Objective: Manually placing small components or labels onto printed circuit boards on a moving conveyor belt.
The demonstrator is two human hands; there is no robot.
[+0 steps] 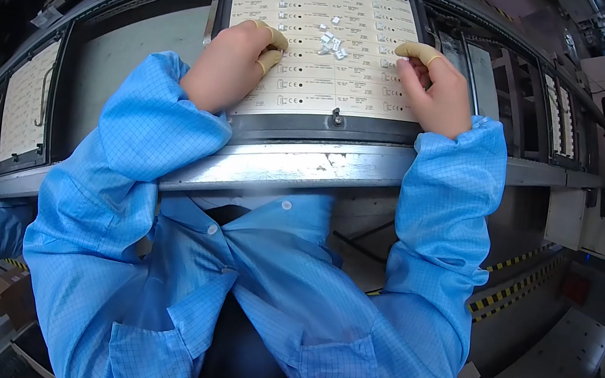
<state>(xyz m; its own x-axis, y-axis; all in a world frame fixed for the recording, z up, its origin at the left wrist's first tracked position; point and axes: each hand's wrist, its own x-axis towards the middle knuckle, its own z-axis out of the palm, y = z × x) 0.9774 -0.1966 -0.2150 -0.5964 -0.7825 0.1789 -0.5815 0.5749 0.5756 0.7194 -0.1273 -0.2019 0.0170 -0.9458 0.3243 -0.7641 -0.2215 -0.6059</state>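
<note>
Between my left hand (229, 60) and right hand (435, 90), both half curled and holding nothing, I see the small white parts (331, 42) lying slightly nearer the left.

A metal workbench rail (298, 165) fronts yellow-black floor stripes (516, 286) at right.

Matt cream panel (317, 49) (paper-like), scuffed bare-metal rail (298, 168), blue cloth sleeves (445, 212).

Your single head camera looks steeply down, close over the bench rail (282, 166). Its fisheye bends edges near the rim.
</note>
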